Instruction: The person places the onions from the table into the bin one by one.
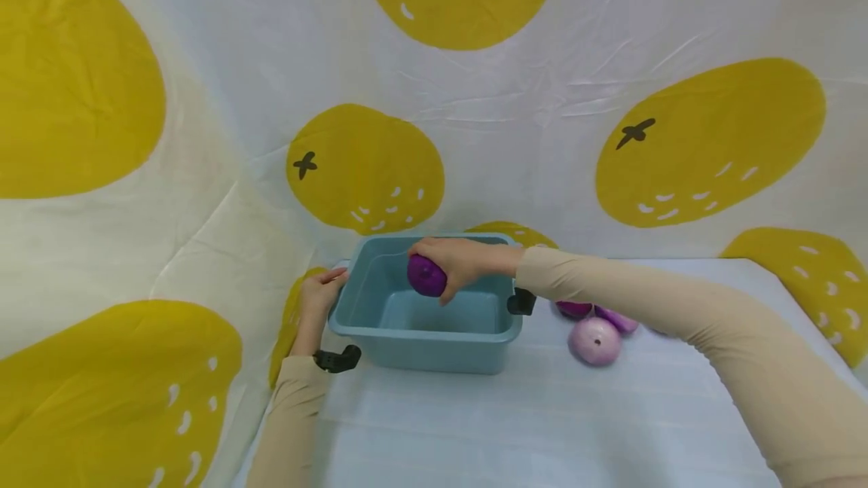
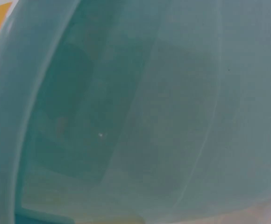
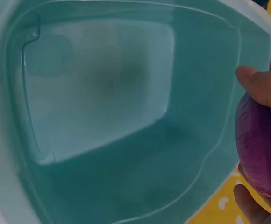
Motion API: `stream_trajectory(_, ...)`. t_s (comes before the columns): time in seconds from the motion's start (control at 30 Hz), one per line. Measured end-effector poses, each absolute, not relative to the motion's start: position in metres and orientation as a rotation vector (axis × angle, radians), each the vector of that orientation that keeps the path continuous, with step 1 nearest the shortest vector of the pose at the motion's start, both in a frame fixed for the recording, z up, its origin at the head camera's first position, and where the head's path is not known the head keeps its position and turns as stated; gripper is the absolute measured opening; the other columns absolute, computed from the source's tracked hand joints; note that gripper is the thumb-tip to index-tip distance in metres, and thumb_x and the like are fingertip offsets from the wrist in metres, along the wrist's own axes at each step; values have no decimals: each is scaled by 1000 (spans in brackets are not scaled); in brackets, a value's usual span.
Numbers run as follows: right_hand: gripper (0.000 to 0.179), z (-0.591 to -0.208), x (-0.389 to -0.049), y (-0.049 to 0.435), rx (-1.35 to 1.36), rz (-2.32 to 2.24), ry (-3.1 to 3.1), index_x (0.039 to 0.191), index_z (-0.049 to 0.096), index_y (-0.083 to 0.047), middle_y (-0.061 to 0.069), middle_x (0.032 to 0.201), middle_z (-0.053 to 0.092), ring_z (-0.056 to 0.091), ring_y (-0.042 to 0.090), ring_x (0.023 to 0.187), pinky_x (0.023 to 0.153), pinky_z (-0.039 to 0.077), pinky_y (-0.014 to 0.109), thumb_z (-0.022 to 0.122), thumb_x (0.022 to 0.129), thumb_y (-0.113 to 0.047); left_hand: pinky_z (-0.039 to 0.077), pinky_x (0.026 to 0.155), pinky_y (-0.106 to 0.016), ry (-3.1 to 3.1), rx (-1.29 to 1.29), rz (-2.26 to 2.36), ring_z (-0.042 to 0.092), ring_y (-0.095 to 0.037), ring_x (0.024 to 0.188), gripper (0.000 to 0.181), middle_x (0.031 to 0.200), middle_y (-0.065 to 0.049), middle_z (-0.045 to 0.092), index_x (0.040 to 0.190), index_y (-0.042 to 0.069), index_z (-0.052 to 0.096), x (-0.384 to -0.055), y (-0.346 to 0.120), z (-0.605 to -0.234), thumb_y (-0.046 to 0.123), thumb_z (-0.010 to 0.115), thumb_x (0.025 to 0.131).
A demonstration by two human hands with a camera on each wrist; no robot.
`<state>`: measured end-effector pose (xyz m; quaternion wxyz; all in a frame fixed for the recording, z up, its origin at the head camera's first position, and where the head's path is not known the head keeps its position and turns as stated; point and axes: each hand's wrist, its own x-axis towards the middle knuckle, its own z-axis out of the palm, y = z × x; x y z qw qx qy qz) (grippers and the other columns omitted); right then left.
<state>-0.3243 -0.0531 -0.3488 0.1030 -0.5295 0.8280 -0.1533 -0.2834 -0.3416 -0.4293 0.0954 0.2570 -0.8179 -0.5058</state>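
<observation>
Right hand (image 1: 456, 258) grips purple onion (image 1: 427, 276) at its 8 o'clock, over the blue bin's (image 1: 434, 356) opening in head view, bin long axis 9-to-3; left hand (image 1: 320, 297) farther, at bin's 9 o'clock end, can't tell if it's gripping

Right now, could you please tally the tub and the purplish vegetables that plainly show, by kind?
Blue-green tub: 1
Purplish vegetables: 4 (held vegetable in the right hand; three vegetables on the table)
Total: 5, though the right sleeve may hide more.
</observation>
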Motion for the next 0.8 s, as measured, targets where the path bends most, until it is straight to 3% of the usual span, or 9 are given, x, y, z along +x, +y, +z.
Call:
stream_trajectory(0.27, 88, -376, -334, -82, -1596, -314, 2377, 138, 39, -9, 8, 133, 49, 50, 22, 120, 99, 48, 38, 88, 67, -24, 41, 105, -47, -2451, 715, -1497, 50, -37, 123, 38, 136, -23, 54, 123, 0, 65, -282, -344, -432, 24, 62, 94)
stream_trajectory(0.53, 85, -405, -341, -100, -1513, -183, 2325, 135, 40, -16, 2, 130, 49, 52, 18, 117, 96, 50, 33, 89, 66, -25, 41, 104, -47, -2435, 726, -1487, 52, -38, 121, 37, 130, -24, 58, 121, -1, 65, -280, -340, -435, 23, 63, 92)
stream_trajectory(0.8, 87, -423, -346, -118, -1476, -23, 2323, 138, 40, -17, 3, 132, 49, 54, 19, 117, 97, 48, 35, 89, 66, -25, 44, 101, -46, -2398, 695, -1455, 56, -37, 116, 34, 123, -23, 63, 117, 0, 68, -283, -338, -433, 22, 65, 91)
